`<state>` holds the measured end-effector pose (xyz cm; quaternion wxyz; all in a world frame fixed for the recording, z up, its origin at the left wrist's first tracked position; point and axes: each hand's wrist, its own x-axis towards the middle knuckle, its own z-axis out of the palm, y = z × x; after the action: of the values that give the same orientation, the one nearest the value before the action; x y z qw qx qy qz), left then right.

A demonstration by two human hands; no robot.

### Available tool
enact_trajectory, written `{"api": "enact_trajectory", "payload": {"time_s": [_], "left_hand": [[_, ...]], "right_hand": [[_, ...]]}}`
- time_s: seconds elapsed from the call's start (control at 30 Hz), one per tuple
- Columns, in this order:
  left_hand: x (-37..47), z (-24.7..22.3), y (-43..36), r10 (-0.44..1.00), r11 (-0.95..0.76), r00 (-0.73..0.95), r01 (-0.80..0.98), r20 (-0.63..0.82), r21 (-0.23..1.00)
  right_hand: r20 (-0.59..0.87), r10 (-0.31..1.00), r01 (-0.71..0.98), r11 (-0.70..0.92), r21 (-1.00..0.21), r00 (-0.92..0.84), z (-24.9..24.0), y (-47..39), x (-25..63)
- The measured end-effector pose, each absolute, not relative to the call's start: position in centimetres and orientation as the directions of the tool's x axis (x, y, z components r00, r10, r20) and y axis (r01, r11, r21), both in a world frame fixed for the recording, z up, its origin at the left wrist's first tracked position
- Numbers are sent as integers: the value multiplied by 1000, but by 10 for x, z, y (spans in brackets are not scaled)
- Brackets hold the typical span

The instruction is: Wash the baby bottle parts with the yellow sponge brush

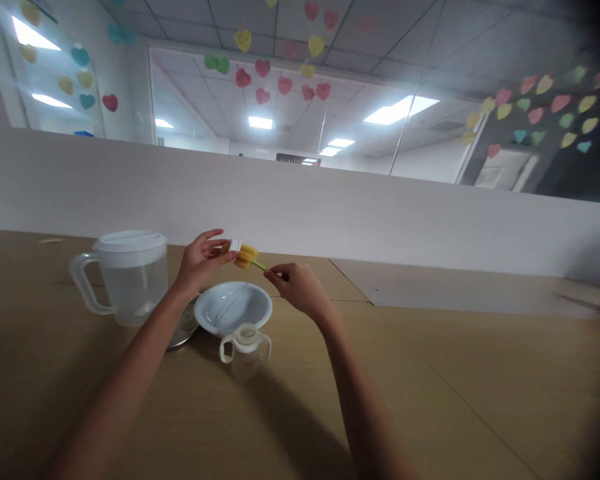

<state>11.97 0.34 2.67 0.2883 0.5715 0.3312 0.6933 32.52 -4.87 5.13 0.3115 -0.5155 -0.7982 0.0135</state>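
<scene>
Left hand (201, 259) grips a white cap (235, 245); right hand (301, 287) pinches the green handle (259, 265) of a yellow sponge brush (248, 255). Steady counter-pressure above the white bowl (253, 308), beneath both hands, should serve best.

Pitcher (135, 287), smooth translucent plastic; bowl (256, 305), glossy, smooth; two-handled bottle (245, 360), cloudy plastic; dish (181, 343), shiny metal rim; brush head (249, 253), matt sponge; cap (235, 245), plastic-looking; tabletop (430, 407), smooth wood-look; heart cut-outs (263, 68), apparently paper, matt.
</scene>
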Motion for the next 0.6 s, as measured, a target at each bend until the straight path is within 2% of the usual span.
{"api": "enact_trajectory", "payload": {"time_s": [0.13,0.23,0.33,0.47,0.6], "left_hand": [[116,27,6,667,-702,-246,106,703,704],[107,28,5,515,-727,-224,398,827,560],[103,28,0,463,-655,-98,632,881,414],[109,28,-5,495,-608,-34,700,868,374],[111,27,-4,550,-592,14,712,835,377]], "right_hand": [[465,847,830,441,-343,-258,56,-53,329],[462,863,847,393,-359,-204,60,-55,333],[500,844,800,430,-418,-193,62,-56,333],[458,833,749,511,-422,-311,58,-57,323],[506,840,848,405,-343,-196,50,-53,315]]}}
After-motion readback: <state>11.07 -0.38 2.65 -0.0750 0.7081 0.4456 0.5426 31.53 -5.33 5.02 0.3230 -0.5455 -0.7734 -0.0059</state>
